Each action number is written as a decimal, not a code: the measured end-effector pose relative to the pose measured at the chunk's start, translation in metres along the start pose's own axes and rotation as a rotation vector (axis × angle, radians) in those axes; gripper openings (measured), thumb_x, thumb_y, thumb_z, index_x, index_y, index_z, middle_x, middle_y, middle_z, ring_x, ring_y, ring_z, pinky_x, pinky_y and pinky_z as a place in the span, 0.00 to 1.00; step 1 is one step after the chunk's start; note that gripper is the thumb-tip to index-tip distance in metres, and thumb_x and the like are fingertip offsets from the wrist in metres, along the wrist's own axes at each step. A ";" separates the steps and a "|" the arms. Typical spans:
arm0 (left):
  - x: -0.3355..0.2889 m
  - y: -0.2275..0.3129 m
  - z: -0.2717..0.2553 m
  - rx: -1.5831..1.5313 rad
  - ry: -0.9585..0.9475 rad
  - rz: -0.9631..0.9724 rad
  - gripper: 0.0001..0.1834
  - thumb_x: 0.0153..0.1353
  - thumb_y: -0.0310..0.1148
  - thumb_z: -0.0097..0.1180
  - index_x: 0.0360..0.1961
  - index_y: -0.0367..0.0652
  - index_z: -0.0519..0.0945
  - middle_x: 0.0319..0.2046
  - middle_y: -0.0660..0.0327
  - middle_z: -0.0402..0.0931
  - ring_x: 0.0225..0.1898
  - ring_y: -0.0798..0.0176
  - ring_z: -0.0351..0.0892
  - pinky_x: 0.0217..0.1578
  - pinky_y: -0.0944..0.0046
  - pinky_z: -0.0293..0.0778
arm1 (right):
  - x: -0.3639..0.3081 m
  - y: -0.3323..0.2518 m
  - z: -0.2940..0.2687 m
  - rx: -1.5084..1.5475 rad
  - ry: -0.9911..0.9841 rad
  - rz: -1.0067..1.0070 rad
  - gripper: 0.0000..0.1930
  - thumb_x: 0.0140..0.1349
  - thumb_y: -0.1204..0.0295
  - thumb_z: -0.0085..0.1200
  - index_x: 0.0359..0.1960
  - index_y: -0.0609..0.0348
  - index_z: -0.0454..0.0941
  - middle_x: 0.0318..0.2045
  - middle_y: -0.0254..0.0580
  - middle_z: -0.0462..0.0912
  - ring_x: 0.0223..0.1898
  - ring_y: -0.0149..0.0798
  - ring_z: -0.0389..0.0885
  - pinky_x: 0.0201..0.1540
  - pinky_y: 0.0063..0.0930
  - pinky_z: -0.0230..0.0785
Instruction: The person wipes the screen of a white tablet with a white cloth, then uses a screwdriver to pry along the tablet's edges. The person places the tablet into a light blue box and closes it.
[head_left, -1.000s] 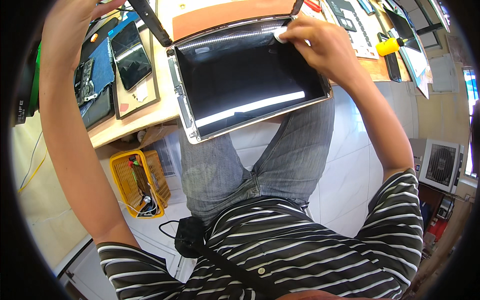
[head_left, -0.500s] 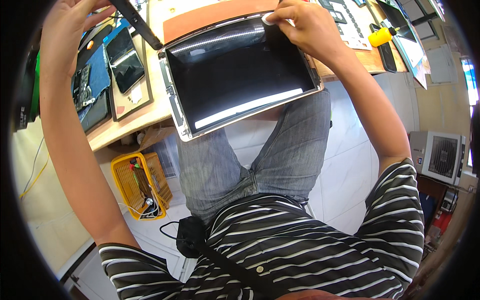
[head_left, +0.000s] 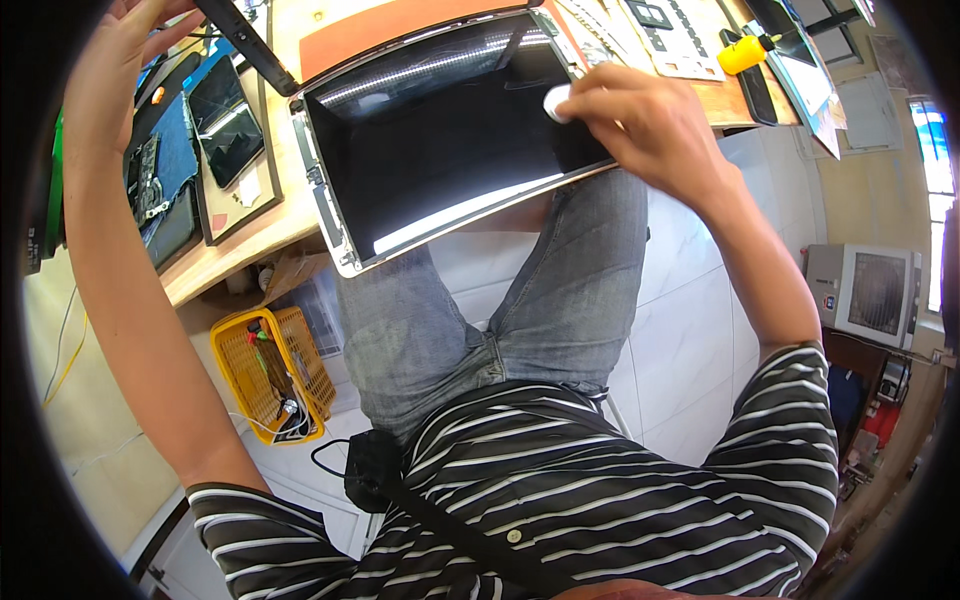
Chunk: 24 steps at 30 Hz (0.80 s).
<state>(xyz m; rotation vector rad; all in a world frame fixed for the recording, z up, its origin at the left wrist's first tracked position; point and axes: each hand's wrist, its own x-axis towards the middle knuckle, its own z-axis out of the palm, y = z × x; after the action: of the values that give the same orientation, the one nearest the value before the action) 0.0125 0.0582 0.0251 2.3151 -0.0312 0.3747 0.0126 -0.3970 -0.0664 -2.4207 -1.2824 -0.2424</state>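
While your striped shirt and grey jeans filled the nearest part, the dark display panel slanted across the near edge of the desk, its lower-left corner hanging above your left thigh. Your right hand pinched a round white pad between thumb and fingers at the panel's right part (whether the pad pressed on the glass could not be told). Your left hand was raised by the upper end of a black strip, which tilted up from the panel's far-left corner; the view cut off the fingers, so their grip could not be told. Toward the desk's left end, a black phone rested on a framed board. Behind the panel lay an orange sheet; toward the desk's right end were a white keyboard frame and a yellow bottle.
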 end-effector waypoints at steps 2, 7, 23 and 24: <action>-0.002 0.002 0.002 -0.030 -0.015 -0.010 0.21 0.73 0.49 0.55 0.60 0.52 0.82 0.54 0.62 0.85 0.56 0.69 0.82 0.62 0.64 0.75 | 0.012 0.012 0.008 0.003 0.030 0.011 0.09 0.61 0.78 0.61 0.41 0.56 0.88 0.41 0.36 0.87 0.38 0.46 0.86 0.42 0.34 0.76; -0.012 0.005 0.004 -0.031 -0.023 0.047 0.25 0.74 0.52 0.52 0.63 0.49 0.81 0.57 0.61 0.83 0.59 0.66 0.80 0.68 0.60 0.68 | 0.001 0.002 0.002 0.004 -0.007 0.019 0.10 0.59 0.80 0.61 0.42 0.56 0.88 0.40 0.37 0.86 0.38 0.45 0.86 0.42 0.34 0.76; -0.033 0.090 0.024 -0.381 0.011 -0.129 0.12 0.67 0.24 0.57 0.49 0.29 0.82 0.43 0.45 0.84 0.40 0.57 0.86 0.40 0.63 0.86 | -0.002 -0.005 0.012 -0.047 0.101 0.073 0.07 0.60 0.75 0.59 0.37 0.53 0.89 0.37 0.34 0.86 0.35 0.45 0.86 0.38 0.37 0.77; -0.034 0.084 0.022 -0.315 0.031 -0.089 0.12 0.67 0.24 0.57 0.49 0.30 0.82 0.43 0.46 0.84 0.40 0.57 0.86 0.40 0.63 0.86 | 0.006 -0.003 0.015 -0.058 0.115 0.058 0.08 0.62 0.73 0.58 0.37 0.52 0.89 0.37 0.36 0.86 0.36 0.46 0.86 0.40 0.39 0.77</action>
<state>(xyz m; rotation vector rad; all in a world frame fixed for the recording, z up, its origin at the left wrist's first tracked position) -0.0253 -0.0194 0.0604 1.9925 0.0262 0.3348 0.0131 -0.3850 -0.0772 -2.4495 -1.1685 -0.4017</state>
